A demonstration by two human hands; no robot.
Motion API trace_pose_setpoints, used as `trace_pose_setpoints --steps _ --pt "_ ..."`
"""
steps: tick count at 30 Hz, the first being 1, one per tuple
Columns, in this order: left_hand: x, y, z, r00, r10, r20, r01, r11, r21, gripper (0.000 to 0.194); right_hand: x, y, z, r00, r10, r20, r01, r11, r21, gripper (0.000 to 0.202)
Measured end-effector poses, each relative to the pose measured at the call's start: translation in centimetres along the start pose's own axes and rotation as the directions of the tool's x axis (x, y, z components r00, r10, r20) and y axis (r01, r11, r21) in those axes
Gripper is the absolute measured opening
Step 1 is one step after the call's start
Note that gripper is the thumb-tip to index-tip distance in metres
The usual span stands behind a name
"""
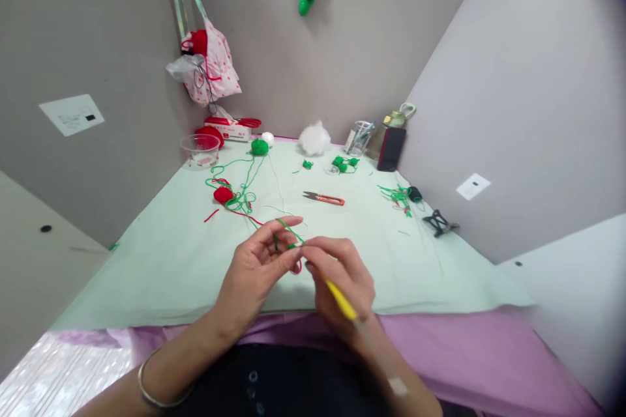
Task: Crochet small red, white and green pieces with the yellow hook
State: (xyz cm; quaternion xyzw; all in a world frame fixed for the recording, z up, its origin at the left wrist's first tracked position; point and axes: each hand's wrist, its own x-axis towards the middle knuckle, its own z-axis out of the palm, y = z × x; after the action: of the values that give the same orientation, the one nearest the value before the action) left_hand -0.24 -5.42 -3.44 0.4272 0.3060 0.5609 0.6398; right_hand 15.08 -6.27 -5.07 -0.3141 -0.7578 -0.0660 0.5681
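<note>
L hand (257, 260): thumb + fingers closed on a small green yarn piece (292, 246); index finger raised.
R hand (342, 277): closed pen-style round a yellow-handled tool (342, 300).
Green piece: at L fingertips, just L of R fingertips; L hand has it, so L is nearer, R right beside.
Tool axis: slants from the meeting fingertips back R and twd the body, over R hand; rear end blurred.
Green strand (289, 229): stretched from L index down to R fingertips, i.e. across the tool's front end.
Key relation: piece lies off the tool's front end, approx in line w/ handle; can't tell if tip is in the yarn or only beside it, fingers hide it.
Red strand (299, 266): small loop just below L thumb tip.
Red ball (223, 195): ahead + L of L grip.
Snips (323, 198): ahead of both grips, slightly R, apart, untouched.
</note>
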Motion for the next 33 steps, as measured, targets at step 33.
trace_pose_setpoints --steps 33 --pt "0.0 1.1 0.5 0.992 -0.125 0.008 0.125 0.991 -0.046 0.027 0.9 1.0 0.1 0.735 0.657 0.166 -0.581 0.484 0.654 0.018"
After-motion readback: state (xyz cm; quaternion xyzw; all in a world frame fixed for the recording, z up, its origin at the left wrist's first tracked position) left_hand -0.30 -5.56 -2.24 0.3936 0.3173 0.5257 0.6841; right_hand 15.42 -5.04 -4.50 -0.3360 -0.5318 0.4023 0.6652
